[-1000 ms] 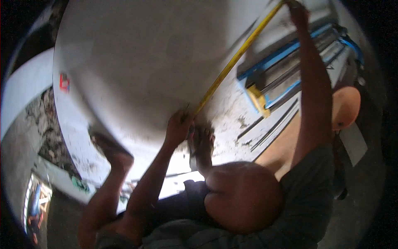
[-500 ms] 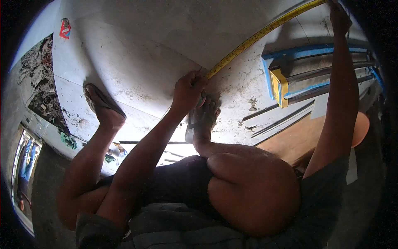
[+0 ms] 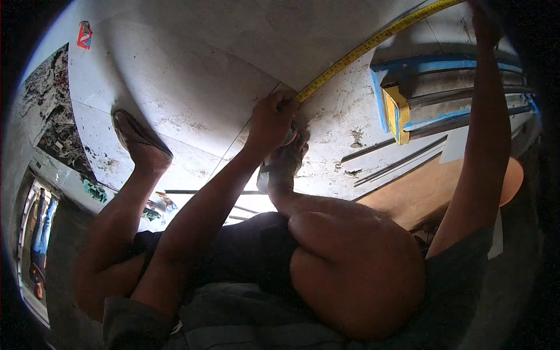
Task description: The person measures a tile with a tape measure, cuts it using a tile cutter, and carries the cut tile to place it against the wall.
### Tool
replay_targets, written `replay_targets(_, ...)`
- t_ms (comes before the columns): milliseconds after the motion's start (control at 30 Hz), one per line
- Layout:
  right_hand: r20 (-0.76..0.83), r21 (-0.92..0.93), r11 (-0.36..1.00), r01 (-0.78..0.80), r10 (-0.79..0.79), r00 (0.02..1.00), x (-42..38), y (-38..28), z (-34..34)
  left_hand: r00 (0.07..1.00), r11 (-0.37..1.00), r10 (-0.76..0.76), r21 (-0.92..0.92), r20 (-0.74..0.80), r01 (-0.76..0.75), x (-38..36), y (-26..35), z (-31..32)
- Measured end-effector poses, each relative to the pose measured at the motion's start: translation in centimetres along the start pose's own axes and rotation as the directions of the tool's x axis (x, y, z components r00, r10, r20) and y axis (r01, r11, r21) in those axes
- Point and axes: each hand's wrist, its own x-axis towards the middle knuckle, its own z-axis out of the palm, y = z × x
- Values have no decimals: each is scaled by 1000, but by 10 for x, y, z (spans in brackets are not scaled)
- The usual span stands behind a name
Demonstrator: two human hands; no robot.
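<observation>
A yellow tape measure [image 3: 373, 44] is stretched in a curve over the pale tiled floor, between my two hands. My left hand [image 3: 273, 121] is closed around its near end, just above my right foot; a small green and red part, perhaps the case, peeks out below the fingers. At the top right edge, my right hand [image 3: 484, 26] grips the far end of the blade. That hand is dark and partly cut off, so its fingers are hard to make out.
A yellow-and-blue carton [image 3: 396, 114] lies at right beside dark strips [image 3: 402, 160] and a brown board [image 3: 402, 198]. At left are a rubble-filled gap [image 3: 58, 125], a red packet [image 3: 84, 35] and a green cloth [image 3: 95, 191]. Another person [image 3: 42, 233] shows at far left.
The view has shifted slightly. My left hand sits a little higher and further right, and my right hand is a bit further up and right, with the tape still stretched between them.
</observation>
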Motion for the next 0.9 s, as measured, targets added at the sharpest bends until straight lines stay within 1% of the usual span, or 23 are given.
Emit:
replay_targets(100, -57, 194, 980, -47, 59, 997, 1, -3, 0, 998, 999, 48, 10, -34, -48, 0, 1, 7)
replay_targets(200, -104, 375, 923, -84, 132, 986, 3, -18, -5, 998, 999, 40, -11, -45, -40, 3, 2, 9)
replay_targets(267, -216, 128, 992, 1, 27, 976, 4, -27, -3, 999, 999, 2, -51, -41, -4, 5, 1, 10)
replay_targets(300, -261, 0, 999, 37, -36, 965, 5, -29, -1, 999, 997, -20, -82, -38, 17, 6, 1, 12)
replay_targets(400, -224, 41, 999, 12, -2, 975, 9, -31, -1, 997, 996, -40, -81, -73, 34, 7, 1, 14)
replay_targets(500, -183, 76, 997, -15, 29, 983, 10, -33, -5, 994, 988, -82, -134, -68, 72, 4, 9, 13)
replay_targets(533, -183, 73, 997, -18, 32, 983, 10, -34, -4, 993, 982, -103, -166, -58, 92, 3, 13, 12)
replay_targets(633, -187, 63, 998, -27, 39, 982, 12, -34, -2, 994, 984, -89, -162, -65, 77, 5, 7, 13)
replay_targets(700, -189, 52, 998, -33, 43, 981, 11, -39, -4, 991, 977, -119, -184, -59, 106, 5, 6, 15)
replay_targets(733, -182, 110, 991, -78, 97, 979, 10, -45, -6, 989, 973, -135, -194, -56, 122, 6, 6, 15)
replay_targets(800, -162, 224, 961, -163, 202, 966, 8, -56, -10, 991, 977, -116, -187, -64, 102, 8, 3, 16)
replay_targets(833, -177, 193, 972, -135, 169, 970, 9, -52, -9, 992, 979, -106, -183, -68, 92, 9, 2, 16)
replay_targets(900, -205, 129, 989, -77, 103, 973, 9, -47, -7, 990, 963, -132, -244, -53, 115, 8, 4, 17)
